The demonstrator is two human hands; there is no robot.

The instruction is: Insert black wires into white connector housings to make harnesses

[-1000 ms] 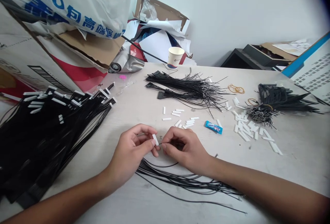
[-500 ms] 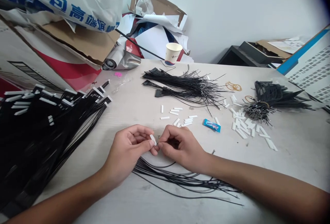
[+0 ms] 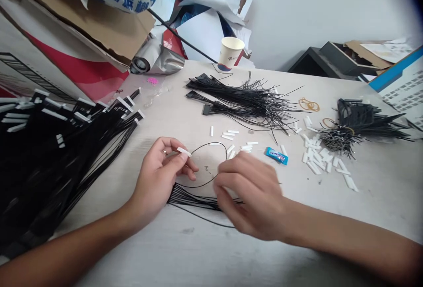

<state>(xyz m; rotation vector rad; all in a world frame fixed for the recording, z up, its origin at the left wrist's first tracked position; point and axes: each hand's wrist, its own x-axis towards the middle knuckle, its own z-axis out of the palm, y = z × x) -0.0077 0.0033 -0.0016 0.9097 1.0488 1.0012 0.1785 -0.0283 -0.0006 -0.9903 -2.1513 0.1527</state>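
My left hand (image 3: 165, 168) pinches a small white plastic connector (image 3: 183, 151) between thumb and forefinger. From the connector's end a thin black wire (image 3: 226, 150) loops right and back down to the wire bundle. The black wire bundle (image 3: 194, 198) lies on the table just below my left hand, its strands running right. Over those strands is my right hand (image 3: 251, 194), blurred by motion, its fingers bent. Whether its fingertips hold a wire is hidden. Loose white connectors (image 3: 228, 135) lie just beyond both hands, beside a blue candy wrapper (image 3: 276, 155).
At the left is a heap of black cables with white connectors (image 3: 56, 115). More black wire bundles (image 3: 244, 99) lie behind, near a paper cup (image 3: 230, 52). To the right are a connector pile (image 3: 317, 154), a tied wire bundle (image 3: 353, 121) and rubber bands (image 3: 309, 104).
My right hand has moved away from the connector, right and toward me, over the bundle. A wire now loops from the connector in my left hand, which has turned flatter. The view has shifted slightly.
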